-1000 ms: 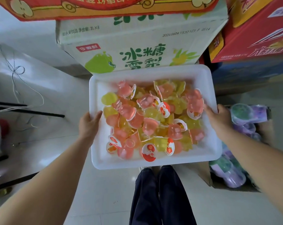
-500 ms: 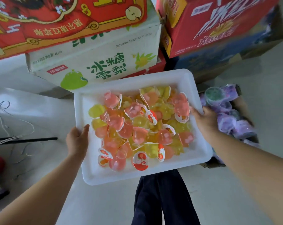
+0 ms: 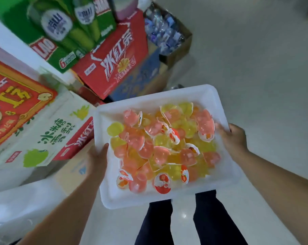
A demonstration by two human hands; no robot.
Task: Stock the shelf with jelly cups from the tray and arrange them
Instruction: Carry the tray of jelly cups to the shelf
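White tray [image 3: 225,110] of heaped pink and yellow jelly cups [image 3: 163,144], gripped by left hand [image 3: 96,160] and right hand [image 3: 233,138], fingers hidden underneath.

The tray [image 3: 227,183] was held above the floor [image 3: 255,59], with the left hand [image 3: 96,159] at its left rim and the right hand [image 3: 233,140] at its right rim. The jelly cups [image 3: 163,147] lay heaped inside it. The person's legs [image 3: 181,223] stood below its near edge. Stacked cartons [image 3: 110,68] stood to the left and beyond, and an open box of bottles [image 3: 164,34] sat behind them.
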